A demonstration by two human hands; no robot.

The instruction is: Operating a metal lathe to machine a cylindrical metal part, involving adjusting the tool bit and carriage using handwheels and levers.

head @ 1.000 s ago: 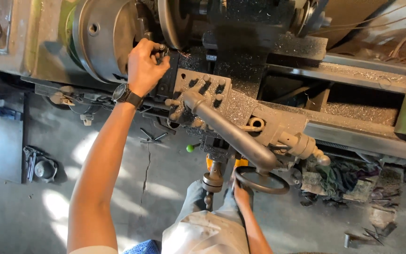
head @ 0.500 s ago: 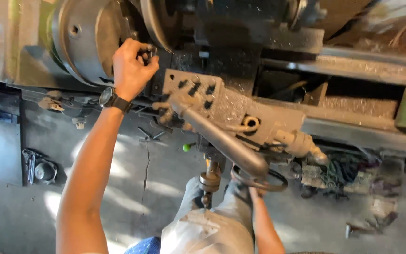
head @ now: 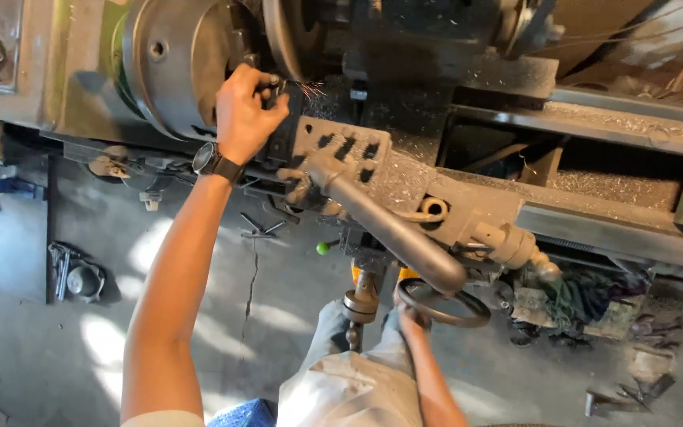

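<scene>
At lathe chuck (head: 175,63), one hand (head: 243,111) (left)

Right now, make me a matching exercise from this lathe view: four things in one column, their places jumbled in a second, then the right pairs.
1. left hand
2. right hand
3. watch
4. green knob

A. under the carriage, over the floor
B. on the handwheel
C. by the chuck, at the tool post
D. on the left wrist

Pairs: 1-C, 2-B, 3-D, 4-A
</scene>
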